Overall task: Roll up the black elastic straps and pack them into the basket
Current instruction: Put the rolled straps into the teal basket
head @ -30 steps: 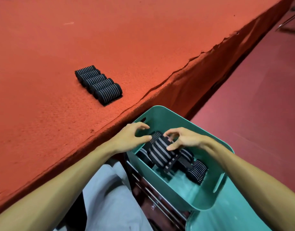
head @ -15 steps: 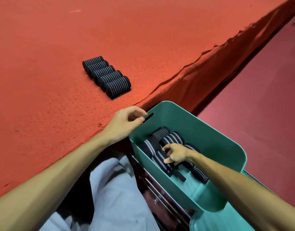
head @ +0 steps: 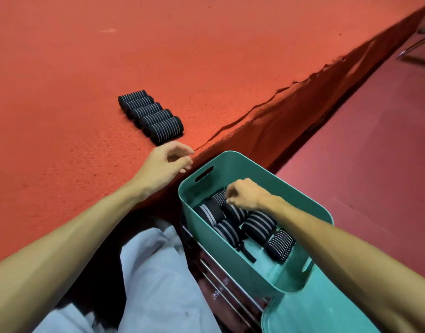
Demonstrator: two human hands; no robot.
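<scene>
Packing looks roughly half done: about six rolled straps lie in the basket under my curled right hand, whose grip I cannot tell, while five rolls wait on the table near my loosely curled, empty left hand.

Right hand curled over rolled straps in the basket; left hand loose at its 10 o'clock
</scene>
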